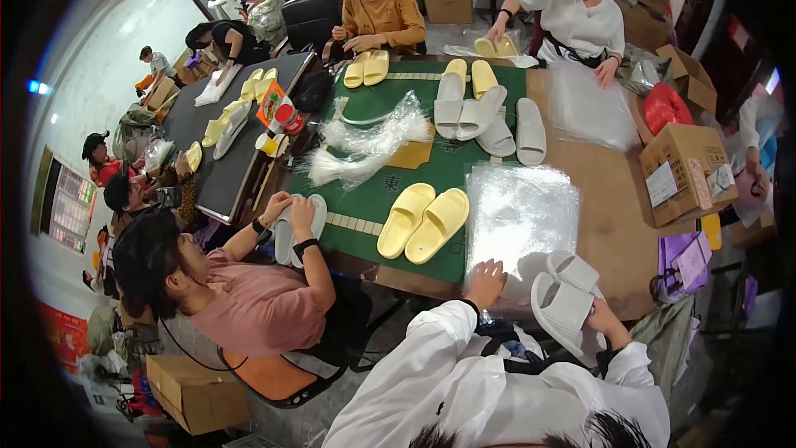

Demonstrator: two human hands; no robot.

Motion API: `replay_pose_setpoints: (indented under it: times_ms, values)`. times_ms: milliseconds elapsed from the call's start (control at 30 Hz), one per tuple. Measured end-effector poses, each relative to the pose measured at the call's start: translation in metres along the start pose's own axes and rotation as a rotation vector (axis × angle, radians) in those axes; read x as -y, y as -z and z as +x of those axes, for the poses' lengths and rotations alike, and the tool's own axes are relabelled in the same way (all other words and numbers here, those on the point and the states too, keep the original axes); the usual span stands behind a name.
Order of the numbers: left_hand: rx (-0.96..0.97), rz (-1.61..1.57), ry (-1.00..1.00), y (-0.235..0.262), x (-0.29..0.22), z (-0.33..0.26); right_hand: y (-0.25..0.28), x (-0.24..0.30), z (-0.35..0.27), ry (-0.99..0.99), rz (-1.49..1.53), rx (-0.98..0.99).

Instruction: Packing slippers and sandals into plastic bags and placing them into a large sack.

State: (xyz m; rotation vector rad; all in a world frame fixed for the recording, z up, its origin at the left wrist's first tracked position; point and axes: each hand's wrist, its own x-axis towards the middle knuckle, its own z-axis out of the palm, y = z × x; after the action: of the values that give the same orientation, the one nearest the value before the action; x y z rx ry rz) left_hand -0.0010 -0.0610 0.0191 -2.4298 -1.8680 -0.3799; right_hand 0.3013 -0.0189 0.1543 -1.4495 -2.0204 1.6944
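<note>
My right hand (607,320) grips a pair of grey slide slippers (554,307) at the table's near edge, with the fingers partly hidden behind them. The pair is tilted, one slipper overlapping the other. To the left, my left hand (487,284) rests with fingers spread on the near left corner of a stack of clear plastic bags (522,207). It holds nothing that I can see. Left of the stack, a pair of yellow slippers (424,222) lies on the green mat. Beyond the bags lie several grey slippers (531,131).
A co-worker in pink (257,299) handles grey slippers at my left. Two more people work across the table, near yellow slippers (365,69) and clear bags (590,104). Clear plastic strips (373,145) lie mid-table. A cardboard box (688,172) stands at the right edge.
</note>
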Motion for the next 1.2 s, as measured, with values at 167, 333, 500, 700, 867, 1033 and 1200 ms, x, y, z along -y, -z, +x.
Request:
replay_pose_setpoints:
  times_ms: [167,333,500,700,867,1033,1200]
  values:
    - [0.208,0.097,-0.073,0.001,-0.009,0.006,-0.002,-0.008,-0.013,-0.024,0.030,-0.078]
    - [0.218,-0.010,-0.125,-0.007,-0.006,0.010,0.002,-0.026,-0.016,-0.006,0.000,-0.088]
    - [0.381,-0.135,0.018,0.003,0.001,0.023,0.004,-0.027,-0.017,0.026,-0.082,-0.098]
    - [0.063,-0.429,0.355,0.000,0.009,0.031,0.001,-0.013,-0.021,-0.009,0.029,-0.033]
    - [0.085,-0.435,0.351,0.006,0.009,0.054,-0.002,-0.030,-0.019,-0.023,0.041,-0.005]
    - [0.017,-0.587,0.332,0.008,0.006,0.066,-0.011,-0.005,-0.017,0.102,0.121,0.091]
    - [-0.036,-0.599,0.147,0.023,-0.002,0.083,-0.024,-0.026,0.005,0.061,0.173,0.102]
